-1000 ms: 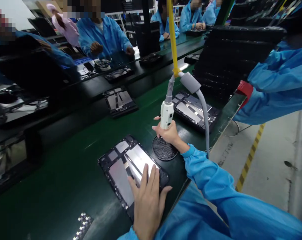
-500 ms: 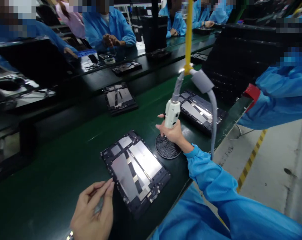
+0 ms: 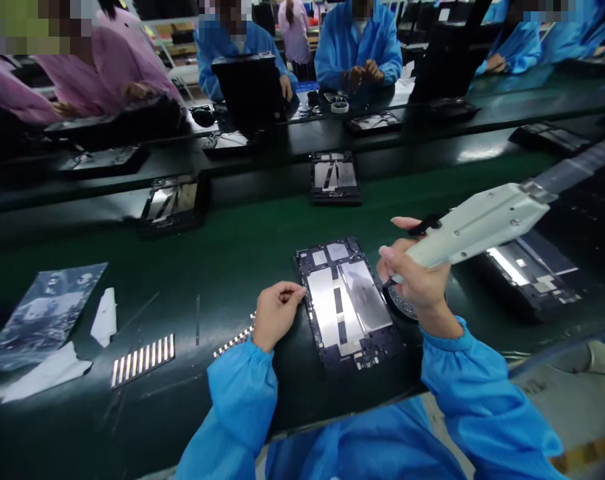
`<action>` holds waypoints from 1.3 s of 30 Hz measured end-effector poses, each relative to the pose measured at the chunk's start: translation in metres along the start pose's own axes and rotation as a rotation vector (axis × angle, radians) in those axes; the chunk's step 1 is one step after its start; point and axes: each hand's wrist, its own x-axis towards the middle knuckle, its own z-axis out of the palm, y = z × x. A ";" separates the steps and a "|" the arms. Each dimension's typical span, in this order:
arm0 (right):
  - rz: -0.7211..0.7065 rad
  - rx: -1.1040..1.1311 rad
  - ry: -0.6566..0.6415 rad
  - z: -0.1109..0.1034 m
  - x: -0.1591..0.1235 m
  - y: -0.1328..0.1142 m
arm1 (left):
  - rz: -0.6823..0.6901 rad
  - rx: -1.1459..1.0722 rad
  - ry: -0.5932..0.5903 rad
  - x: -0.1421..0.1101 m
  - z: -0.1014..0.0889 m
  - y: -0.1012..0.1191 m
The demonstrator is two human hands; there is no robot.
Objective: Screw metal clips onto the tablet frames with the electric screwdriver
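Observation:
An opened tablet [image 3: 349, 300] lies on the green bench in front of me, its silver battery plates and dark ribbon facing up. My left hand [image 3: 277, 310] is at its left edge, thumb and fingertips pinched together; whatever lies between them is hidden. In my right hand [image 3: 417, 270] is a white electric screwdriver [image 3: 482, 223] with a black lever, tilted with its cable end up and to the right. The hand hides its tip. Below that hand, partly covered, is a round dark dish [image 3: 405, 303] with a grid of small holes, right beside the tablet.
Another opened device [image 3: 537, 267] lies at the right. Farther back sit more opened tablets [image 3: 335, 177] [image 3: 172, 203]. On the left are a clear plastic bag [image 3: 47, 310], white paper scraps [image 3: 47, 373] and a striped strip of parts [image 3: 143, 360]. Co-workers sit across the bench.
My view has swung left, bringing the bag, scraps and strip into sight. The screwdriver has gone from upright to strongly tilted. My left fingertips remain at the tablet's left edge.

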 end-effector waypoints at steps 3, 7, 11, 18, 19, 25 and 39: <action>0.026 0.010 -0.077 0.022 -0.002 -0.002 | 0.074 0.099 0.006 0.011 0.001 -0.002; 0.064 0.017 -0.157 0.056 -0.004 0.000 | 0.110 0.125 -0.007 0.017 0.002 -0.002; 0.167 0.021 -0.260 0.090 -0.002 0.016 | -0.080 -0.049 -0.089 0.021 -0.002 0.003; 0.292 -0.051 -0.350 0.113 -0.004 0.048 | -0.208 -0.119 -0.201 0.029 -0.008 0.009; 0.288 -0.060 -0.350 0.114 -0.004 0.050 | -0.209 -0.122 -0.200 0.029 -0.008 0.008; 0.286 -0.066 -0.351 0.114 -0.006 0.053 | -0.197 -0.127 -0.188 0.029 -0.007 0.005; 0.140 -0.156 -0.408 0.109 -0.018 0.057 | -0.126 -0.141 -0.225 0.024 -0.023 0.014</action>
